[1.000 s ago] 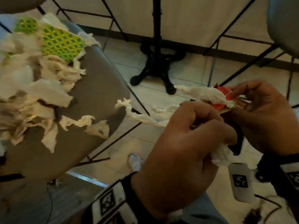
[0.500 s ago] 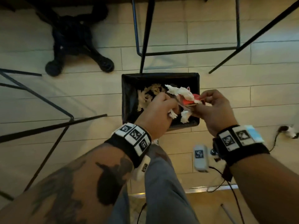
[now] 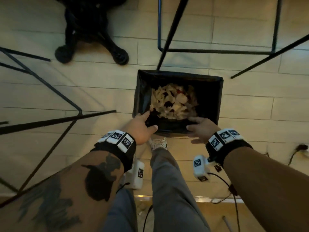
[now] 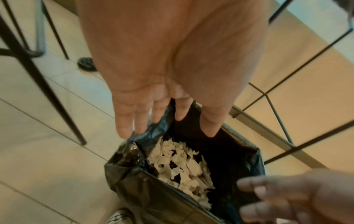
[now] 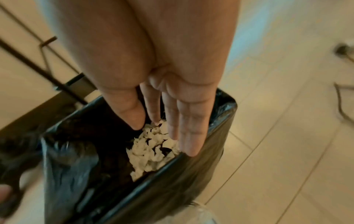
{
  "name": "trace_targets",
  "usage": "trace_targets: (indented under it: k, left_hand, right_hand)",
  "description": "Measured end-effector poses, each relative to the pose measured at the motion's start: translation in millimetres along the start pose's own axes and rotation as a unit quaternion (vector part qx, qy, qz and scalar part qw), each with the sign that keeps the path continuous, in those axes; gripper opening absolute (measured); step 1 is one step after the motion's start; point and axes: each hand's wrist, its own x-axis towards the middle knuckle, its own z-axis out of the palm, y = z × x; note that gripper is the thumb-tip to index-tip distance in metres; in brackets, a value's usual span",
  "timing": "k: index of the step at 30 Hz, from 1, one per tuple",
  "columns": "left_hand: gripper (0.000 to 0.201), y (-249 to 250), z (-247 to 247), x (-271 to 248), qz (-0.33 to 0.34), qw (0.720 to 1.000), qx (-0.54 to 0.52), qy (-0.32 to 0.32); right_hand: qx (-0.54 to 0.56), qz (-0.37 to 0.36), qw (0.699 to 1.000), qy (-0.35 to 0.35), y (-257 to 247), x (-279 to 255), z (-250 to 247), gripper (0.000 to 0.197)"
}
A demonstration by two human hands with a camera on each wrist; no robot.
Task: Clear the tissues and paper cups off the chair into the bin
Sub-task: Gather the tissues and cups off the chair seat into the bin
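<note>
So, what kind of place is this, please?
Probably a café or another dining area. A heavy black pedestal table base stands on a pale tiled floor, thin black metal chair legs stand around it, and a lined bin holds tissues.

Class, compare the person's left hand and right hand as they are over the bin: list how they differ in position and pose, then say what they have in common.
1. The left hand sits at the near left corner of the bin; the right hand sits at the near right part of its rim.
2. The left hand's fingers lie against the black liner; the right hand's fingers hang over the tissues.

Shared: both are open, fingers straight, holding nothing.
</note>
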Motion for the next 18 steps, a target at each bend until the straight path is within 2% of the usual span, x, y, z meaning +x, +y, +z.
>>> trace_targets:
  k: [2,5,7,9,13,15,18]
  left_hand:
    - [0.066,-12,-12,-30,-0.004,0.999,-0.043,0.006]
    - [0.040,-29,-36,-95,0.011,0.996,-0.092,0.015]
    - [0.031,-47,-53,-147,0.022,0.993,-0.113,0.033]
    - [0.030,-70,-69,-200,0.054,0.991,-0.098,0.072]
    - [0.033,-122,-89,-302,0.118,0.963,-0.173,0.172]
    - [0.033,-148,-95,-350,0.139,0.943,-0.206,0.219]
    - [0.029,-183,-101,-412,0.167,0.900,-0.256,0.312]
  right_hand:
    - [-0.133,-0.024,0.991,0.015,-1,-13,3,0.045]
    - [-0.325,-0.070,0.943,0.026,-8,-43,8,0.040]
    - [-0.398,-0.088,0.913,0.014,-18,-66,15,0.037]
    - [-0.450,-0.098,0.888,0.005,-40,-97,30,0.034]
    - [-0.475,-0.164,0.864,0.003,-93,-157,82,0.036]
    - [-0.470,-0.238,0.850,-0.013,-119,-186,112,0.038]
    - [-0.437,-0.356,0.826,-0.029,-161,-270,178,0.066]
